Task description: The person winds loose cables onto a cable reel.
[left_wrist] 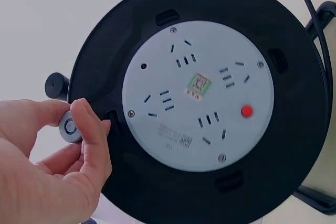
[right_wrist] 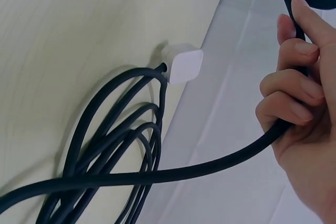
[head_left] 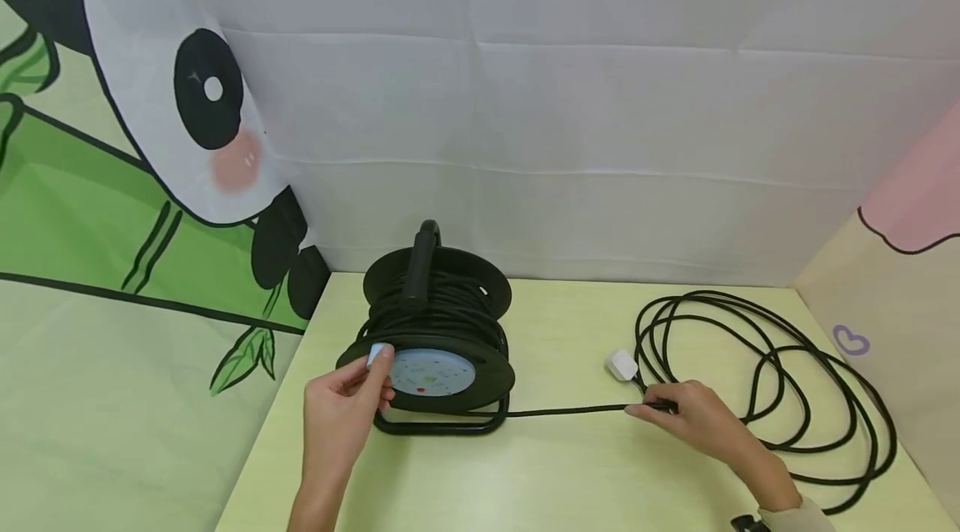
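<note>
A black cable reel (head_left: 498, 378) stands on the left part of the table, cable wound round its drum. Its pale round socket panel (left_wrist: 163, 82) has several sockets and a red button (left_wrist: 247, 111). With thumb and fingers, my left hand (head_left: 341, 415) pinches the small greyish knob (left_wrist: 70, 127) at the rim of the reel's front disc. From the reel's base, a black cable (head_left: 562, 412) runs nearly straight to the right. My right hand (head_left: 693, 419) grips that cable, its fingers curled round it in the right wrist view.
Beyond the right hand, loose loops of cable (head_left: 894, 436) spread over the right side of the table (head_left: 555, 482). A white plug (head_left: 621, 365) lies beside them. The reel's black carrying handle (head_left: 420, 269) points upward. A white cloth (head_left: 600, 115) hangs behind the table.
</note>
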{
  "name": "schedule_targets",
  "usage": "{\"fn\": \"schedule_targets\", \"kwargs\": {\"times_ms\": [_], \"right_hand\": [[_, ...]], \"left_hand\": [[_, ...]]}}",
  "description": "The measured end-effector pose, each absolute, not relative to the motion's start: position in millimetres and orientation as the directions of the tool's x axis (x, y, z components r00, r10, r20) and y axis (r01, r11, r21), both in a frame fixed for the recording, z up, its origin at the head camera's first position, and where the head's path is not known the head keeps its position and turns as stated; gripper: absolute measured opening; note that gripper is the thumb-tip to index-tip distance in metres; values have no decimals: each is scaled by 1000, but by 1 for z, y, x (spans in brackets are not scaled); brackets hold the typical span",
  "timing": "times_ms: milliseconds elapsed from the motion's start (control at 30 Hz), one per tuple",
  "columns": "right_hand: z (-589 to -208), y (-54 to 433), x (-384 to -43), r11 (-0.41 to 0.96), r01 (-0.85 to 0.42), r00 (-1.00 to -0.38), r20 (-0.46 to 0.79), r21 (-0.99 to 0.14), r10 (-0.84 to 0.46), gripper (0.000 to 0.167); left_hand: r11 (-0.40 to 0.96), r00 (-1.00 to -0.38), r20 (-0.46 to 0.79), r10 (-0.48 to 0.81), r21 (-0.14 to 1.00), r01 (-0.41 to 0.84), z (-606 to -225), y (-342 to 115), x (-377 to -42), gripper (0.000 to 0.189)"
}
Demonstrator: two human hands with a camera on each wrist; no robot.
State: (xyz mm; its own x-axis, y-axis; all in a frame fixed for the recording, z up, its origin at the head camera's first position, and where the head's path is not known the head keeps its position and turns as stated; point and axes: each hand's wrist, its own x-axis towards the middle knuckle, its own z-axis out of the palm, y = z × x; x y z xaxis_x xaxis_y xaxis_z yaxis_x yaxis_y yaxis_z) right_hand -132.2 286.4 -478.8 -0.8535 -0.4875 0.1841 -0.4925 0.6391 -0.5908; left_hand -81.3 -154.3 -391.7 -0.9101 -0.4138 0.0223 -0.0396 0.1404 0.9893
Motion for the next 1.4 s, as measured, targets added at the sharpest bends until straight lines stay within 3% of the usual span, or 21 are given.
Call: {"fn": "schedule_targets", "kwargs": {"times_ms": [633, 933, 1400], "right_hand": [[-498, 252, -143, 594, -523, -821, 174, -612, -543, 12], [-499, 235, -146, 615, -568, -806, 219, -547, -551, 10], [-504, 213, -163, 678, -529, -842, 212, -511, -497, 27]], "left_hand": [[284, -941, 177, -289, 954, 92, -391, -119, -84, 22], [238, -952, 171, -252, 965, 111, -397, -108, -87, 24], [145, -973, 120, -195, 985, 93, -405, -90, -88, 31]]}}
